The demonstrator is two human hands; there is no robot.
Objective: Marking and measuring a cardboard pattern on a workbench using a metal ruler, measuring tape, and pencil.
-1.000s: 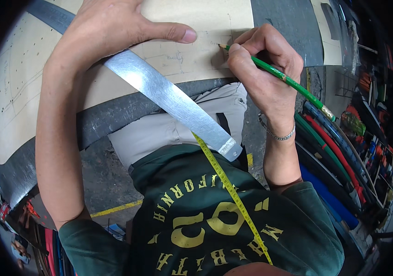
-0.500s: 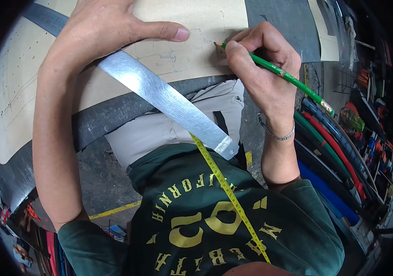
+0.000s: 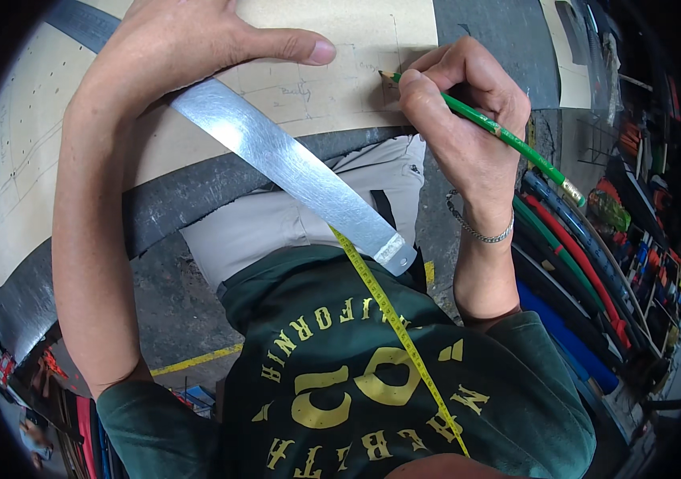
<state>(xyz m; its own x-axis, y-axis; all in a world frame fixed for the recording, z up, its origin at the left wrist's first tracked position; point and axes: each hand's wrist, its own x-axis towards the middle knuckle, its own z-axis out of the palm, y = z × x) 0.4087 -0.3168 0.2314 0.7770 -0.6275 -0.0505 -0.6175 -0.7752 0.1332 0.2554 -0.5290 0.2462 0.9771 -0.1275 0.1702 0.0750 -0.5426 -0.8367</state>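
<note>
My right hand (image 3: 472, 120) pinches a green pencil (image 3: 508, 137), its sharpened tip at the drawn lines near the right edge of a tan paper sheet (image 3: 340, 112). Faint pencil lines and handwriting mark the sheet. My left hand (image 3: 185, 40) lies over the sheet with the thumb stretched out toward the right; its other fingers run past the top of the picture. Beneath that hand and wrist passes a long steel ruler (image 3: 284, 168), slanting down over the table edge toward my lap. A yellow tape measure (image 3: 384, 307) hangs down the front of my shirt.
The sheet rests on a dark, worn tabletop (image 3: 189, 203) whose edge curves in front of me. On the right stand several rolls of material, among them a red roll (image 3: 576, 247) and a blue roll (image 3: 552, 327). Another tan sheet (image 3: 568, 56) lies at the far right.
Both hands, the pencil and the paper sit slightly farther right in the picture. The right hand keeps its pencil grip, and the ruler stays under the left hand.
</note>
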